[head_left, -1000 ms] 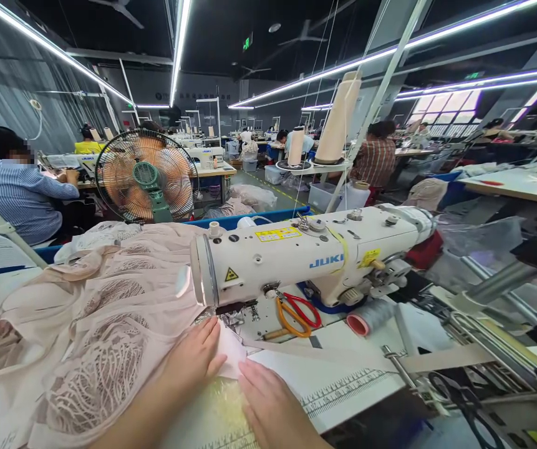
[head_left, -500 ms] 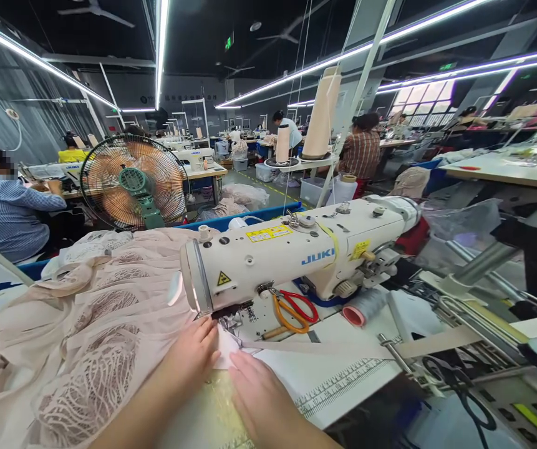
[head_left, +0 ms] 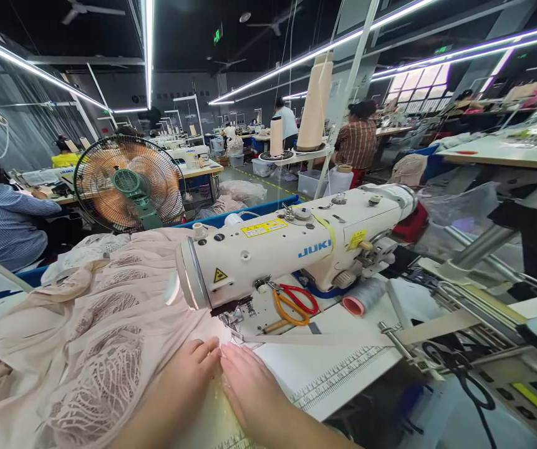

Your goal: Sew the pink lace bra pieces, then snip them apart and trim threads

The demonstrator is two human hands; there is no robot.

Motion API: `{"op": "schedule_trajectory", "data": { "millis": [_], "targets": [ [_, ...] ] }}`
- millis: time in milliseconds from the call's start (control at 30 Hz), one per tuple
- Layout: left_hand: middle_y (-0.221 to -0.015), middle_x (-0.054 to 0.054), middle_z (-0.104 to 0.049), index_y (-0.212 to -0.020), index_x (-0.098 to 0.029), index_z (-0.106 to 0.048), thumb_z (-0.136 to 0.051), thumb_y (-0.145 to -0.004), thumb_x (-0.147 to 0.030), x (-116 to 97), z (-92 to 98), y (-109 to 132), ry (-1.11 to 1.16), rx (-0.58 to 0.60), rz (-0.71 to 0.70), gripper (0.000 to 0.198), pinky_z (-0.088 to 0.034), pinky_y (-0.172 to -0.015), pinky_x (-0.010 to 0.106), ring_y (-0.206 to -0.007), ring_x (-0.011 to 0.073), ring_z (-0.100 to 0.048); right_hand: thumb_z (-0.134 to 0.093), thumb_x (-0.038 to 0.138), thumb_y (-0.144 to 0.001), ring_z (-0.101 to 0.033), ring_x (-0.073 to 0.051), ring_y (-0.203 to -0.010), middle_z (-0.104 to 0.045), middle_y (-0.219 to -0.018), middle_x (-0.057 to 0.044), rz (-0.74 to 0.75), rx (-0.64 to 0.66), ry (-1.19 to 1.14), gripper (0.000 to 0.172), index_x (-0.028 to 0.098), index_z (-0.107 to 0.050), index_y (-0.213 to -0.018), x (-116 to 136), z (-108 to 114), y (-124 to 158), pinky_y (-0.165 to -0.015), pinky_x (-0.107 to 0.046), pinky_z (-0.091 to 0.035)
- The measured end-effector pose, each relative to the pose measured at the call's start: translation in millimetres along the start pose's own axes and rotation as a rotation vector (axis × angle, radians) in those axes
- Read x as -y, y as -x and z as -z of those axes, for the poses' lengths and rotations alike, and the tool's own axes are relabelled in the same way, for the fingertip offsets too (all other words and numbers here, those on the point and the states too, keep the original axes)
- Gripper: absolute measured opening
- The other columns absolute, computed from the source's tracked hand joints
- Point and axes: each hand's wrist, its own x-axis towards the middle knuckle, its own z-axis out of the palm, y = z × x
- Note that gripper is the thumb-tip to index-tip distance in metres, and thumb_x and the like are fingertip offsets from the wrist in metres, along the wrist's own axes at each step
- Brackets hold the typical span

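Note:
Pale pink lace fabric [head_left: 123,305] lies in folds over the left of the table and runs to the needle end of a white sewing machine [head_left: 249,255]. My left hand [head_left: 193,374] is closed on the fabric's edge just in front of the presser foot. Beside it, my right hand [head_left: 249,383] pinches the same edge, fingers pressed together and fingertips close to the left ones. A pale narrow band [head_left: 324,339] stretches from the right towards the presser foot. Fabric between the fingers is mostly hidden.
Orange-and-red-handled scissors [head_left: 294,305] and a grey thread cone [head_left: 364,296] lie by the machine. Black scissors [head_left: 459,374] hang at the right. A fan [head_left: 128,181] stands behind the fabric. Another person in a striped shirt [head_left: 6,218] sits at the left.
My left hand has drawn back from the needle area towards me. My right hand has shifted slightly left, so the two hands now nearly meet at the fabric edge.

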Motion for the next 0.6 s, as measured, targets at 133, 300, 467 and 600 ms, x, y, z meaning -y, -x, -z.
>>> {"op": "schedule_trajectory", "data": {
  "millis": [133, 300, 467, 600],
  "targets": [
    [-0.127, 0.012, -0.061, -0.118, -0.016, -0.061, -0.042, -0.086, -0.009, 15.0, -2.6, 1.0, 0.031, -0.041, -0.05, 0.038, -0.055, -0.086, 0.043, -0.103, 0.026, -0.061, -0.043, 0.032, -0.092, -0.046, -0.025, -0.126, -0.053, -0.135, -0.012, 0.0, 0.023, -0.005, 0.042, 0.011, -0.057, -0.124, -0.9, 0.1, -1.2, -0.109, -0.038, -0.034],
    [-0.127, 0.011, -0.06, -0.122, -0.021, -0.06, -0.039, -0.083, -0.004, 27.2, -7.6, 3.3, 0.094, -0.067, -0.089, 0.048, -0.055, -0.084, 0.043, -0.104, 0.0259, -0.06, -0.043, 0.029, -0.09, -0.046, -0.025, -0.126, -0.053, -0.135, -0.011, 0.005, 0.005, -0.06, 0.039, 0.012, -0.059, -0.122, -2.8, 1.9, 0.6, -0.109, -0.039, -0.034],
    [-0.126, 0.011, -0.061, -0.12, -0.022, -0.061, -0.035, -0.086, -0.005, 34.1, -5.3, -0.8, 0.109, -0.059, -0.11, 0.046, -0.055, -0.08, 0.04, -0.098, 0.0238, -0.061, -0.042, 0.021, -0.087, -0.051, -0.024, -0.12, -0.058, -0.128, -0.013, -0.002, -0.091, -0.099, 0.034, 0.011, -0.063, -0.113, -6.9, 10.1, 4.8, -0.105, -0.038, -0.039],
    [-0.126, 0.009, -0.062, -0.118, -0.024, -0.063, -0.034, -0.09, -0.01, 40.4, -0.6, -6.8, 0.116, -0.061, -0.087, 0.043, -0.055, -0.08, 0.039, -0.097, 0.0234, -0.062, -0.041, 0.017, -0.087, -0.052, -0.023, -0.12, -0.059, -0.127, -0.014, -0.011, -0.114, -0.073, 0.033, 0.012, -0.062, -0.112, -12.3, 20.1, 17.3, -0.102, -0.038, -0.044]
  ]
}}
